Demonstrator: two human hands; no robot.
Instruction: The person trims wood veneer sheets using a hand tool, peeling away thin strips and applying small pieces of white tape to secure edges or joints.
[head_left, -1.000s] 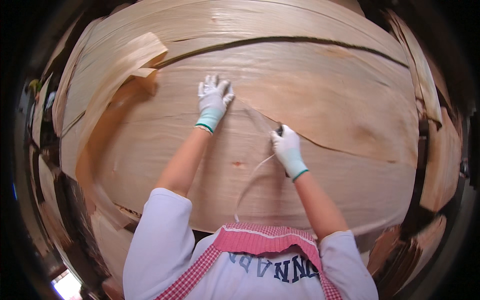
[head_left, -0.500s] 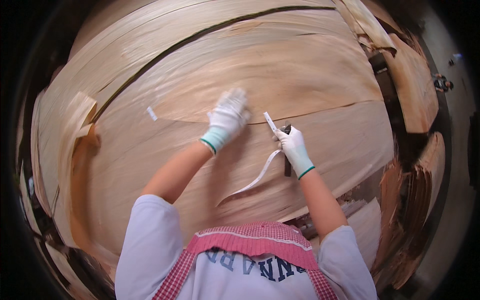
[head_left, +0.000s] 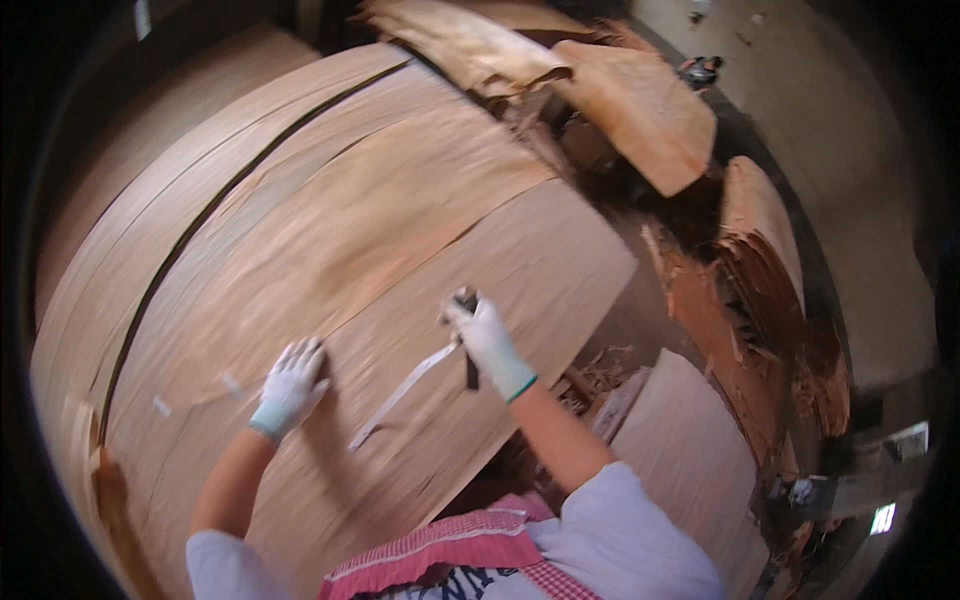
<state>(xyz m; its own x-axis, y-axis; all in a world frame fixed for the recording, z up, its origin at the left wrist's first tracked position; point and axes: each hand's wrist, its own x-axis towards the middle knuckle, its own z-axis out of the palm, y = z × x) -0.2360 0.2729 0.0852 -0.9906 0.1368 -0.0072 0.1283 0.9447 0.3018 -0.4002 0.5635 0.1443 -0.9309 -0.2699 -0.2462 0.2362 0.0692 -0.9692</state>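
A broad wood veneer sheet (head_left: pixel 420 270) lies before me, with a seam running diagonally across it. My left hand (head_left: pixel 292 385), in a white glove with a teal cuff, presses flat on the veneer by the seam, fingers out. Two short white tape pieces (head_left: pixel 232 384) stick to the sheet left of it. My gloved right hand (head_left: pixel 487 342) is closed around a dark, narrow hand tool (head_left: pixel 472 373), whose exact kind I cannot make out. From the same hand a long white tape strip (head_left: pixel 402 387) trails down to the left, over the veneer.
A dark gap (head_left: pixel 190 225) separates this sheet from more veneer at the far left. Curled veneer pieces (head_left: pixel 640 110) and a stack of ragged sheets (head_left: pixel 765 260) stand to the right. Another pale sheet (head_left: pixel 685 440) lies low beside my right arm. Concrete floor (head_left: pixel 830 170) stretches beyond.
My view has turned to the right. The left hand has moved left along the seam, where a second tape piece now shows. The right hand still holds the tool and strip.
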